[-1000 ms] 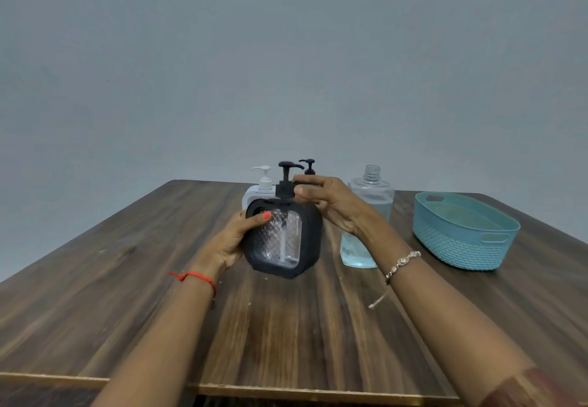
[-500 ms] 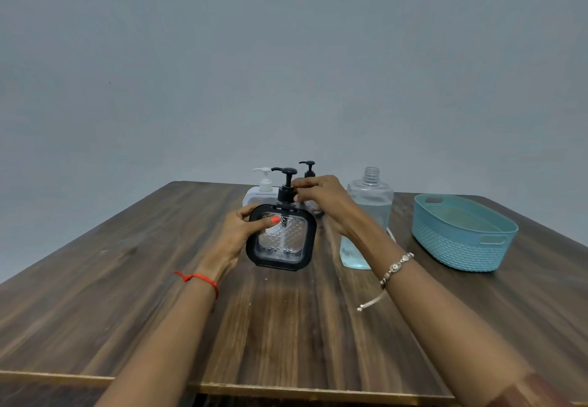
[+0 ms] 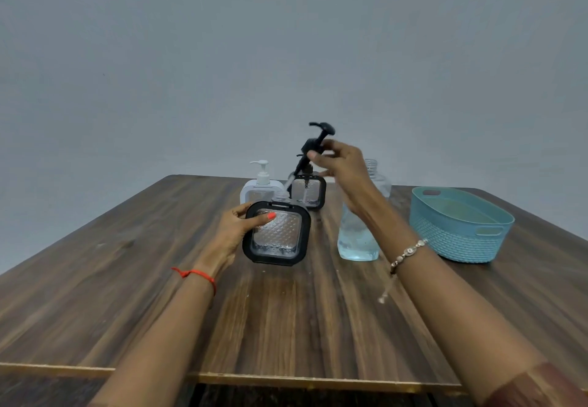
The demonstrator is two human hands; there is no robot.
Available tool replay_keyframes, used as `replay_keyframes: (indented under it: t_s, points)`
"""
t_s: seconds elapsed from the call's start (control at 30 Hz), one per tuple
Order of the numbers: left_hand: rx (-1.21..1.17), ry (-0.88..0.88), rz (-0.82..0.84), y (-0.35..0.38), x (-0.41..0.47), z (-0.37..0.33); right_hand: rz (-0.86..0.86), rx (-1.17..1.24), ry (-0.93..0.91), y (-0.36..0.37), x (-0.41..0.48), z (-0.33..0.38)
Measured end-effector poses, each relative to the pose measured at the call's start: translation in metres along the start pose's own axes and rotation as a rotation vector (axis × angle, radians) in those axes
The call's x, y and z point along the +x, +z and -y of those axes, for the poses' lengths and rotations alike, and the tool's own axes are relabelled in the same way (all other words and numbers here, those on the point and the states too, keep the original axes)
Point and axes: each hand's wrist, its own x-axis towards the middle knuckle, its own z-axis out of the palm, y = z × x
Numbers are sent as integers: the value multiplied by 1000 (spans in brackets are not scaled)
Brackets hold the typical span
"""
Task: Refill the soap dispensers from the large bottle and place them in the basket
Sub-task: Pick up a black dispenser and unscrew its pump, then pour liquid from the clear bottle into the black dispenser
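Left hand (image 3: 237,231) grips the black-framed dispenser (image 3: 276,236) by its left side, thumb across the front, near the middle of the table (image 3: 286,327); right hand (image 3: 342,165) pinches the black pump (image 3: 313,149), held in the air above the open neck, its tube slanting down; the large bottle (image 3: 358,235) stands uncapped just right of that dispenser, partly behind the right forearm, with pale blue liquid in its lower part; a second black dispenser (image 3: 308,192) and a white dispenser (image 3: 262,188) stand toward the far edge; the teal basket (image 3: 458,225) sits near the right edge with no dispenser in it. To my eye the job is barely begun; one dispenser is opened, none looks refilled; pouring, recapping and basketing all remain.
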Motion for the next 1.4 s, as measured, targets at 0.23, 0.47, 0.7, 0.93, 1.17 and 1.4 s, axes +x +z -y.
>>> replay_keyframes:
  t_s: [0.23, 0.47, 0.7, 0.93, 1.17, 1.4]
  points:
    - [-88, -1, -150, -13, 4, 2, 143, -373, -428, -19, -31, -44]
    - [-108, 6, -132, -3, 7, 0, 698, -1180, -364, -32, -81, -109]
    - [-81, 45, -68, 14, 8, -1, 672, -1104, -245, -43, -89, -112]
    - [-108, 65, -67, 31, 6, -4, 420, -1047, -359, -55, -89, -99]
    - [-43, 93, -113, 49, 15, -5, -340, -389, -106, -97, -27, -75]
    - [24, 133, -165, 64, 26, -2, 5, -61, 187, -108, -1, -98]
